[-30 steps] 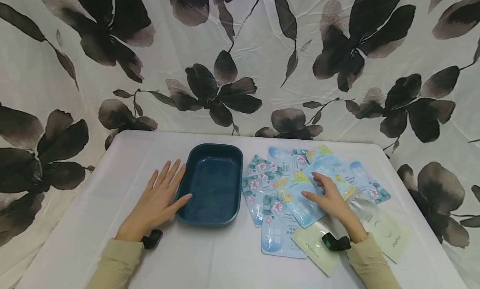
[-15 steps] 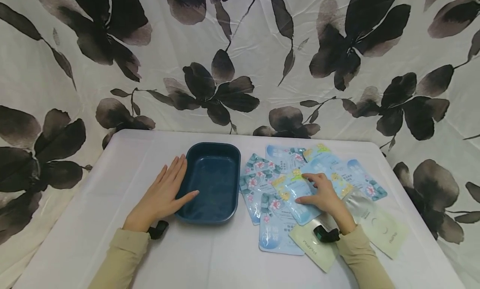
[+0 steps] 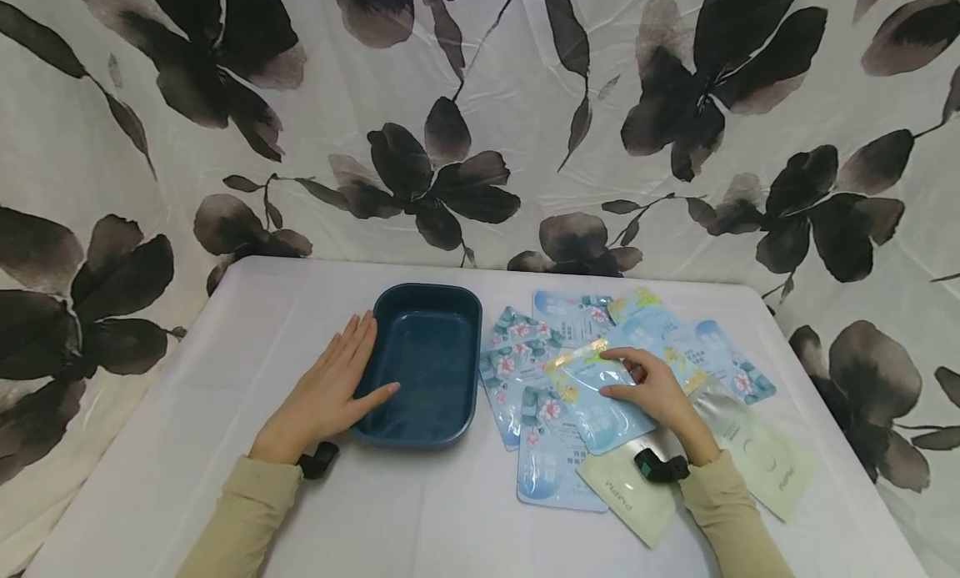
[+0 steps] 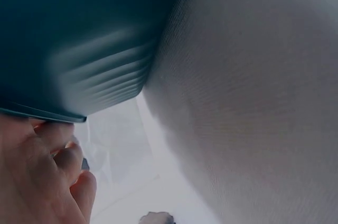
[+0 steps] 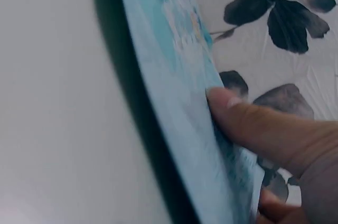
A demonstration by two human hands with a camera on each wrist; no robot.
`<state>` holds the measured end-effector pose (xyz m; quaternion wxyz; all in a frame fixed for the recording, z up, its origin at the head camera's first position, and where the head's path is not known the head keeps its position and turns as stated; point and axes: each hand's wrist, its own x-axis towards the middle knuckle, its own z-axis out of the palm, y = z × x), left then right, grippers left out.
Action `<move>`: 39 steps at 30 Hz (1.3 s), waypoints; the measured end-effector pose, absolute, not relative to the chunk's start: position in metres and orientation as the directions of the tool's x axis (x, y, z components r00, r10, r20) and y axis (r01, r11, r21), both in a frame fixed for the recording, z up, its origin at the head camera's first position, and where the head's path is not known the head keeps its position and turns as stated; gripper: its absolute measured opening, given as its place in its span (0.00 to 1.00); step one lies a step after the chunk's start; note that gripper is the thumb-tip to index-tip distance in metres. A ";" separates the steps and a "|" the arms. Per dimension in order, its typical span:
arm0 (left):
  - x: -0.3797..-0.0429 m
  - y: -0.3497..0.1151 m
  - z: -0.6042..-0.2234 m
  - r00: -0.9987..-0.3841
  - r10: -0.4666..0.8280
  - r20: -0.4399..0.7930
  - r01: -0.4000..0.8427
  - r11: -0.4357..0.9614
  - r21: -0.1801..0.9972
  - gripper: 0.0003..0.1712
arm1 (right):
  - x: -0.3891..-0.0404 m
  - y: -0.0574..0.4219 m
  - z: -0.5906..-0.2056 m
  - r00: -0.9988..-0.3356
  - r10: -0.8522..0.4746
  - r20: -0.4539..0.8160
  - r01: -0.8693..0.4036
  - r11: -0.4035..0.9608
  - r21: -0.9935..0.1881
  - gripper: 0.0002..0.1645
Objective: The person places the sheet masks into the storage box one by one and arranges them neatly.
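Observation:
My right hand (image 3: 662,388) pinches a blue face mask packet (image 3: 600,415) with a yellow floral end, tilted up off the pile. In the right wrist view the thumb (image 5: 264,131) presses on the blue packet (image 5: 174,102); the other fingers are mostly hidden. At the left, my left hand (image 3: 321,401) lies with straight fingers along the side of a dark blue rectangular tray (image 3: 477,369), thumb over its rim. The left wrist view shows the fingers (image 4: 39,168) against the tray's ribbed outer wall (image 4: 105,71). Nothing lies inside the tray.
Around the held packet lie several blue packets with pink flowers (image 3: 562,469) and more blue ones (image 3: 720,357). Pale green packets (image 3: 630,499) lie nearer the right sleeve. A white cloth (image 3: 450,528) covers the table; a floral curtain (image 3: 525,128) hangs behind.
My right thumb and fingers have closed on the yellow-flowered packet, and it now tilts up. My left hand has slid right against the tray, its fingers drawn together.

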<state>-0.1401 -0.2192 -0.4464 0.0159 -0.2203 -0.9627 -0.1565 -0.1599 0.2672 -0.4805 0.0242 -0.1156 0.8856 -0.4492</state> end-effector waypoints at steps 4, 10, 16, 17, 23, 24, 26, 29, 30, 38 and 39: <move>-0.139 -0.219 -0.445 -0.903 0.417 0.108 0.429 0.849 0.309 0.58 | -0.162 0.271 -0.483 -0.962 -0.269 0.046 -0.179 0.494 -0.851 0.27; -0.139 -0.216 -0.445 -0.905 0.414 0.101 0.423 0.847 0.321 0.58 | -0.160 0.273 -0.491 -0.979 -0.195 0.055 -0.137 0.431 -0.892 0.23; -0.138 -0.213 -0.446 -0.908 0.409 0.092 0.415 0.845 0.337 0.58 | -0.158 0.276 -0.501 -0.987 -0.086 0.136 -0.158 0.356 -0.921 0.18; -0.138 -0.213 -0.446 -0.908 0.409 0.093 0.415 0.844 0.340 0.58 | -0.158 0.276 -0.502 -0.986 -0.071 0.150 -0.165 0.344 -0.924 0.17; -0.139 -0.216 -0.446 -0.890 0.441 0.115 0.453 0.831 0.322 0.54 | -0.154 0.276 -0.502 -0.984 -0.021 0.176 -0.175 0.260 -0.950 0.18; -0.139 -0.217 -0.447 -0.884 0.450 0.126 0.466 0.826 0.318 0.53 | -0.153 0.276 -0.501 -0.984 -0.021 0.176 -0.176 0.250 -0.952 0.19; -0.139 -0.219 -0.447 -0.871 0.468 0.147 0.490 0.811 0.320 0.49 | -0.152 0.276 -0.502 -0.983 -0.016 0.182 -0.180 0.238 -0.954 0.19; -0.139 -0.220 -0.447 -0.861 0.478 0.172 0.507 0.794 0.336 0.46 | -0.152 0.275 -0.501 -0.981 -0.018 0.192 -0.191 0.228 -0.955 0.19; -0.139 -0.220 -0.447 -0.860 0.478 0.181 0.510 0.790 0.340 0.45 | -0.152 0.275 -0.501 -0.981 -0.020 0.192 -0.191 0.228 -0.955 0.19; -0.137 -0.219 -0.445 -0.880 0.455 0.135 0.470 0.794 0.386 0.41 | -0.154 0.273 -0.500 -0.980 -0.019 0.197 -0.196 0.225 -0.954 0.18; -0.136 -0.218 -0.445 -0.888 0.446 0.112 0.451 0.797 0.402 0.42 | -0.154 0.273 -0.500 -0.980 -0.020 0.198 -0.198 0.223 -0.954 0.18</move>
